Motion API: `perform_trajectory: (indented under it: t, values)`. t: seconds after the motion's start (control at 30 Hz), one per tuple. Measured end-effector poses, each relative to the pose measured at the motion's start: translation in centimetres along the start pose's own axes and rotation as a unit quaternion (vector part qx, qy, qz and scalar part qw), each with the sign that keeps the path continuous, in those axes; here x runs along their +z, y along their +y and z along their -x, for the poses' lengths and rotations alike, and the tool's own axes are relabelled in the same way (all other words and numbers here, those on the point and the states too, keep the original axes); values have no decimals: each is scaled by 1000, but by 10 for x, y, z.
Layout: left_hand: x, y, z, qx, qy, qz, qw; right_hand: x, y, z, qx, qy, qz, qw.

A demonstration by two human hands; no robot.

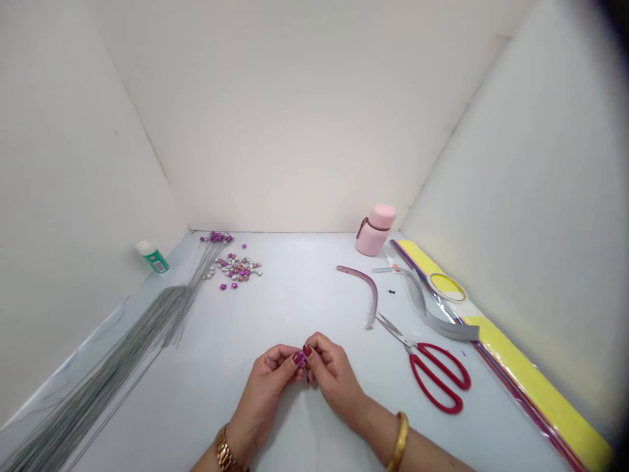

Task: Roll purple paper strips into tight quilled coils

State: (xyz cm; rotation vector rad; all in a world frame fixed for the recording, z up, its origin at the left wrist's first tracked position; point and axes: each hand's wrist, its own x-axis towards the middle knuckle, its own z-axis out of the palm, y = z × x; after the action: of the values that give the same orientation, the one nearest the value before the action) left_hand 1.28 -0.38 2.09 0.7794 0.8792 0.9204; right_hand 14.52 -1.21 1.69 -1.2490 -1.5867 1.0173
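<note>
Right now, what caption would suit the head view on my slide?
Left hand and right hand hold a small purple piece, with red-handled metal scissors lying nearby.

The right arm [427,452] is bare and wears a gold bangle [399,440] just behind the wrist. The right hand [334,370] is ahead of the bangle and to its left. It is bent in, with its thumb [314,360] on top and its fingers curled under. The left hand [272,373] is ahead of the bangle too, but farther to the left. Its thumb points toward the right hand, and its fingers curl too. Both hands pinch, with their tips very close together. The nails are dark red. The left wrist [240,439], well left of the bangle, wears a gold link band [225,451].
</note>
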Motion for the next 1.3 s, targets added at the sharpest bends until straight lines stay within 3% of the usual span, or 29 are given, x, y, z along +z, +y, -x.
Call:
perform_trajectory:
  t: [0.23, 0.7, 0.93, 1.03, 1.07, 1.2, 1.3]
  values:
    - [1, -1, 2, 31, -22, 36, 999, 4, 0, 0, 14, 13, -33, 999]
    - [1, -1, 5, 36, 15, 13, 999, 4, 2, 0, -21, 41, 19, 999]
    - [0, -4, 4, 62, 19, 10, 998, 2, -3, -2, -13, 19, 35, 999]
    - [-2, -3, 3, 41, 50, 30, 997, -25, -14, -2, -3, 29, 79, 996]
    - [-3, -2, 3, 35, 63, 38, 997, -40, -15, 0, 8, 40, 155, 987]
    - [-6, -1, 1, 20, 84, 65, 994, -118, 8, 35, 102, 80, 425, 896]
    - [-7, -1, 0, 16, 84, 79, 993, -166, 45, 76, 108, 50, 535, 836]
